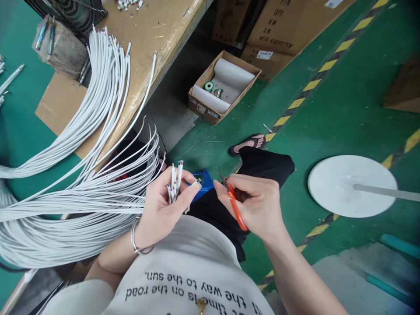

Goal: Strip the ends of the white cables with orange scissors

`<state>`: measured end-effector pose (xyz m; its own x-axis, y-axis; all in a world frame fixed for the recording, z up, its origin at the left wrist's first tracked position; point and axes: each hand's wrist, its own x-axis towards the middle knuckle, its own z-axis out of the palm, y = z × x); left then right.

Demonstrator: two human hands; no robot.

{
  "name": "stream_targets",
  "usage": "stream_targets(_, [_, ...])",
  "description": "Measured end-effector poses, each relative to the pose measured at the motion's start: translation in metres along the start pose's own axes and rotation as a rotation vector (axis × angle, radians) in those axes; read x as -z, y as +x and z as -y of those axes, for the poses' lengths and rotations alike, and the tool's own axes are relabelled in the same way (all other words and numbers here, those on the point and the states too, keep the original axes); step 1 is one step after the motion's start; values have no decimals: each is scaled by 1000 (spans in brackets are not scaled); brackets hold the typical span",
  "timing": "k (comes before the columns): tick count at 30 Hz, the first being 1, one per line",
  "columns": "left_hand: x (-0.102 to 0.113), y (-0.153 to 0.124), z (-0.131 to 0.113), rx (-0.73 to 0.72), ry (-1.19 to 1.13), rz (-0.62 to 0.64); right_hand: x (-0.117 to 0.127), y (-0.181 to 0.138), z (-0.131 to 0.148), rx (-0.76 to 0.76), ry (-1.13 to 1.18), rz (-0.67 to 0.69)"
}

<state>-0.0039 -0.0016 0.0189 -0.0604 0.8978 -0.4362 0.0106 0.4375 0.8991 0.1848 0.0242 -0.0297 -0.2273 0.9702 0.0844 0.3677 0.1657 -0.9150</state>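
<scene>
My left hand (164,201) is closed around a small bunch of white cable ends (175,181) whose stripped coloured wire tips point up. A metal bangle sits on that wrist. My right hand (254,203) grips orange-handled scissors (234,203), their blades pointing left toward the cable ends. A blue object (204,183) lies just behind and between the two hands, over my lap. Both hands are held close together above my black-clad legs.
A large sheaf of white cables (82,192) sweeps from the wooden workbench (154,30) down across my lap. An open cardboard box (223,87) with white rolls stands on the green floor. A round white base (351,183) lies to the right. Larger cartons stand at the back.
</scene>
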Motion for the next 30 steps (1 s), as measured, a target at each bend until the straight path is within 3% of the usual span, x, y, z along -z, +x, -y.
stream_targets(4, [1,1,3,-8,-49,-19,1,2,1,-3,8,44])
stream_targets(10, [8,3,1,147,-251,79,-2,3,3,6,21,155])
stream_targets(14, [10,5,-3,177,-289,81,-4,3,5,18,9,196])
stream_targets(30, [11,3,-3,173,-269,90,-5,4,5,118,-18,131])
